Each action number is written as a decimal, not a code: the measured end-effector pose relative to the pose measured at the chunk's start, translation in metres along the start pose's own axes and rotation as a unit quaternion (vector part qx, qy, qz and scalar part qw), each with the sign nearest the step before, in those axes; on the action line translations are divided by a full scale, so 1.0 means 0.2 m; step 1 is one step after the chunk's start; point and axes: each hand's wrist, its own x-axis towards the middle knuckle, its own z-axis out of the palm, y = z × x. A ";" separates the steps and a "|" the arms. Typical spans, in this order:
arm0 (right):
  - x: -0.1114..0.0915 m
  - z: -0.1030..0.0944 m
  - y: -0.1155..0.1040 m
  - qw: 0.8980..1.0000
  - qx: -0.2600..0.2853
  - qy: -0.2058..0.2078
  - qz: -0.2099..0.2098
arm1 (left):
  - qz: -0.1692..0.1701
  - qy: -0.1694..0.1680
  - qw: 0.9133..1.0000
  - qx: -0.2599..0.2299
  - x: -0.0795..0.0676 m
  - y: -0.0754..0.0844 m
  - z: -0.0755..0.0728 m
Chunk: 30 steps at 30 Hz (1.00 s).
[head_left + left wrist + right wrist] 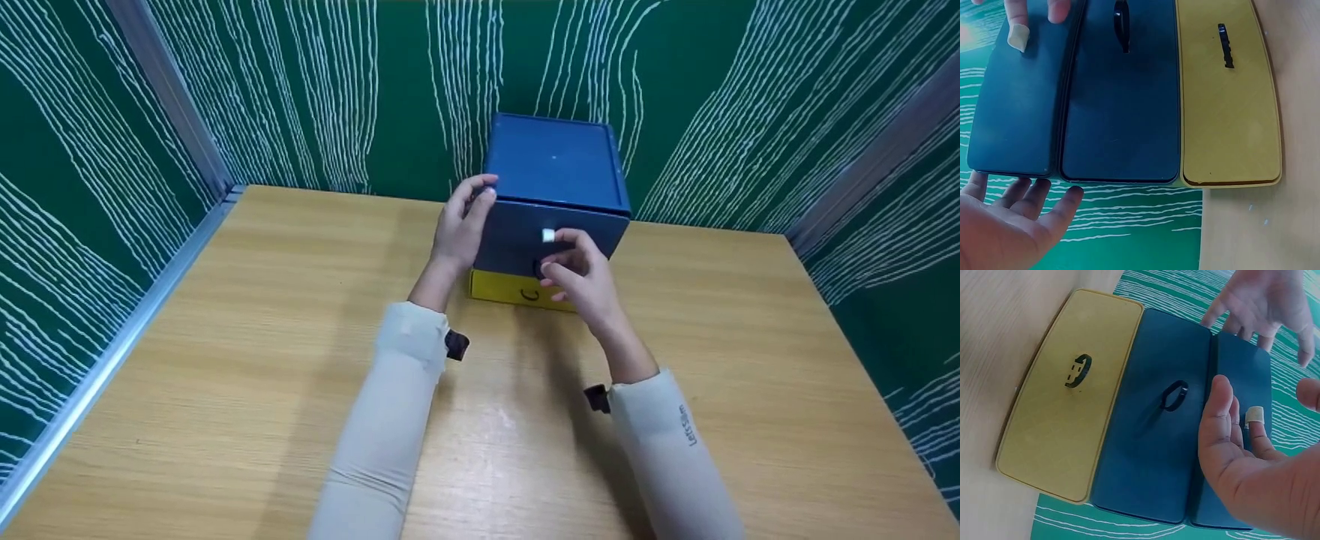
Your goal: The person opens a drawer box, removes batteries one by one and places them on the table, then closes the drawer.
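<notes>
A drawer box (559, 161) stands at the back of the table, with a blue top, two blue front panels and a yellow drawer (495, 286) lowest. My left hand (457, 232) rests its fingertips along the box's left side near the upper front corner. In front of the upper blue panel, my right hand (589, 285) is held with loosely bent fingers and nothing in its grasp. A white finger cover (1254, 415) wraps its index fingertip. The black loop handle (1175, 395) of the middle blue drawer is apart from the thumb.
Another black handle (1079, 371) sits on the yellow front. The wooden table (262, 337) reaches the green walls (405, 90) with wavy white lines close behind the box. Metal posts (169, 82) mark the booth's corners. Dark wrist cameras (456, 345) sit at both sleeves.
</notes>
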 end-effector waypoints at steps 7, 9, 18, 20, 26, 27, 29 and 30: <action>-0.05 -0.02 -0.01 0.999 -0.035 -0.014 -0.017 | -0.003 -0.003 1.000 -0.016 0.00 -0.02 0.00; -0.06 -0.02 -0.01 0.999 -0.043 -0.018 -0.016 | -0.008 -0.003 1.000 -0.019 0.01 -0.02 0.01; -0.13 -0.05 -0.03 0.997 -0.067 -0.037 -0.012 | -0.046 -0.028 0.997 -0.050 0.02 -0.04 0.00; -0.14 -0.05 -0.04 0.996 -0.076 -0.037 -0.011 | -0.048 -0.034 0.997 -0.055 0.02 -0.04 0.00; -0.19 -0.05 -0.07 0.995 -0.090 -0.043 -0.001 | -0.043 -0.045 0.996 -0.061 0.03 -0.05 -0.02; -0.20 -0.05 -0.07 0.995 -0.091 -0.045 0.001 | -0.039 -0.046 0.996 -0.061 0.03 -0.05 -0.02; -0.21 -0.06 -0.08 0.994 -0.096 -0.049 0.002 | -0.032 -0.049 0.997 -0.060 0.03 -0.05 -0.02; -0.22 -0.06 -0.08 0.994 -0.099 -0.050 0.001 | -0.027 -0.050 0.997 -0.060 0.04 -0.05 -0.02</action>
